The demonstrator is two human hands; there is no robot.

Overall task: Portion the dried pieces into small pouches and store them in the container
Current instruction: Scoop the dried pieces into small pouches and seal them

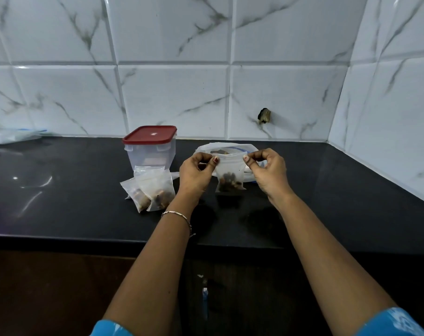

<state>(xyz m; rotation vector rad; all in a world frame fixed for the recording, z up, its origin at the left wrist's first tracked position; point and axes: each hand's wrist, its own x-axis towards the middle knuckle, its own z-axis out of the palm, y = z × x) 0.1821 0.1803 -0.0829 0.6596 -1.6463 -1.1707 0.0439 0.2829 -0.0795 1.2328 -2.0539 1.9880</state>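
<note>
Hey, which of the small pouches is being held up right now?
The pouch pinched at its top corners by the left hand and right hand; the other pouches lie piled before the red-lidded container.

A: Where does the view look from?
B: One wide-angle camera worn on the head, facing forward and down onto the worktop [84, 195], with the tiled wall [172, 98] at twelve o'clock
A: How near is it?
B: Close: the left hand [196, 175] and right hand [269, 175] sit mid-frame, and the forearms [162, 263] run up from seven and five o'clock
</note>
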